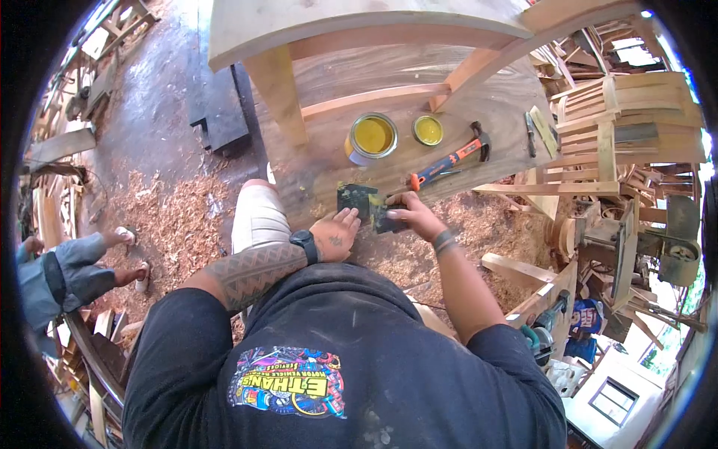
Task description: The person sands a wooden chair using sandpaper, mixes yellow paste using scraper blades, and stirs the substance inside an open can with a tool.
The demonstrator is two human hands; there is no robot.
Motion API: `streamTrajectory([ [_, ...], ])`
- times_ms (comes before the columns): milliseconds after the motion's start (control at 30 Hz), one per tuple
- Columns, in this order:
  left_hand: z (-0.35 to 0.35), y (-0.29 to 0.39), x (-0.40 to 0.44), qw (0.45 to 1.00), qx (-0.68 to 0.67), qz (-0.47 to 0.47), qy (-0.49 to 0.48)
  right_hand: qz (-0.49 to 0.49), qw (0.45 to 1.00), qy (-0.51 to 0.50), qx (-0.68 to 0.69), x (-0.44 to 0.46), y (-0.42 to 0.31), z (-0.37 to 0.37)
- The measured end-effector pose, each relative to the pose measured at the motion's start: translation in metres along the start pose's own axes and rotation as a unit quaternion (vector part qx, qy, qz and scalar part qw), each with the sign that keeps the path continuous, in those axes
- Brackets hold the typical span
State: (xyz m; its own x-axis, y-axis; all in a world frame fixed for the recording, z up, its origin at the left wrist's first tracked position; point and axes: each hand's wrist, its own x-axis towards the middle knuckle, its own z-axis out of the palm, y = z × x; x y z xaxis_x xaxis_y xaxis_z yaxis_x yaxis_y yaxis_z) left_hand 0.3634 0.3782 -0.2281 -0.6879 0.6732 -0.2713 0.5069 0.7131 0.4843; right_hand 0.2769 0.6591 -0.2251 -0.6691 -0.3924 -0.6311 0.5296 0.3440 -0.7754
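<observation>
Nearest is the wearer's dark shirt [329, 359] with a bright print on the chest. Beyond it, the left hand [334, 235], wearing a watch [305, 245] at the wrist, lies palm down with fingers extended and close together; the fingertips reach the near edge of a dark flat piece [354, 199]. Whether they grip it or only touch it cannot be told.

The right hand [408, 215] is partly closed, its thumb and fingers pinching a second dark flat piece [390, 222]. The two pieces are side by side over the near edge of the wooden board [318, 176], with yellow-green smears between them.

Just beyond, an uncovered can [372, 137] of yellow paste stands upright on the board. To its right lies a round lid [428, 130], coated yellow. Right of both, a hammer [451, 164] with an orange and dark handle lies slantwise, head at the far end. Farther right are a thin dark-handled tool [530, 135] and a light wood strip [544, 132].

At the far side, a wooden frame [374, 102] stands over the board. Wood shavings [168, 224] cover floor at left, where another person's legs [112, 258] are visible.
</observation>
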Motion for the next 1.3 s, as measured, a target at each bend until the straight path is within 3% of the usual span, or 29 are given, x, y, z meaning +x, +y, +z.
streamTrajectory([
  [33,0.004,-0.001,0.000,1.000,-0.001,-0.001,0.003,-0.039,0.986,0.071,-0.147,0.009,0.010,0.001],
  [167,0.004,0.002,-0.002,1.000,0.017,-0.010,0.022,-0.153,0.914,0.282,-0.250,0.012,-0.002,0.021],
  [267,0.004,0.004,-0.005,0.998,0.045,-0.016,0.029,-0.061,0.940,0.246,-0.226,0.014,-0.018,0.016],
  [367,0.004,0.003,-0.004,0.998,0.050,-0.017,0.024,-0.041,0.954,0.169,-0.246,0.044,0.012,0.001],
  [467,0.001,0.001,-0.003,0.999,0.050,-0.012,0.016,-0.049,0.978,0.134,-0.152,0.055,0.020,-0.007],
  [567,0.005,-0.001,-0.005,0.999,0.047,-0.021,0.012,0.056,0.971,0.148,-0.179,0.024,-0.045,0.014],
  [700,0.008,-0.002,-0.002,0.999,0.045,-0.031,-0.004,-0.142,0.915,0.113,-0.361,0.042,-0.018,0.020],
  [833,0.004,-0.003,-0.001,0.999,0.021,-0.031,-0.007,-0.079,0.894,0.087,-0.432,0.034,-0.035,0.029],
  [967,0.005,-0.006,-0.006,0.999,0.027,-0.028,-0.010,-0.151,0.884,0.116,-0.428,0.038,-0.023,0.020],
  [1067,0.003,-0.005,0.000,0.999,0.015,-0.029,-0.020,-0.081,0.919,0.099,-0.373,0.040,-0.030,0.038],
  [1300,-0.002,-0.008,-0.005,0.999,0.027,-0.014,-0.032,-0.140,0.900,0.135,-0.390,0.036,-0.033,0.031],
])
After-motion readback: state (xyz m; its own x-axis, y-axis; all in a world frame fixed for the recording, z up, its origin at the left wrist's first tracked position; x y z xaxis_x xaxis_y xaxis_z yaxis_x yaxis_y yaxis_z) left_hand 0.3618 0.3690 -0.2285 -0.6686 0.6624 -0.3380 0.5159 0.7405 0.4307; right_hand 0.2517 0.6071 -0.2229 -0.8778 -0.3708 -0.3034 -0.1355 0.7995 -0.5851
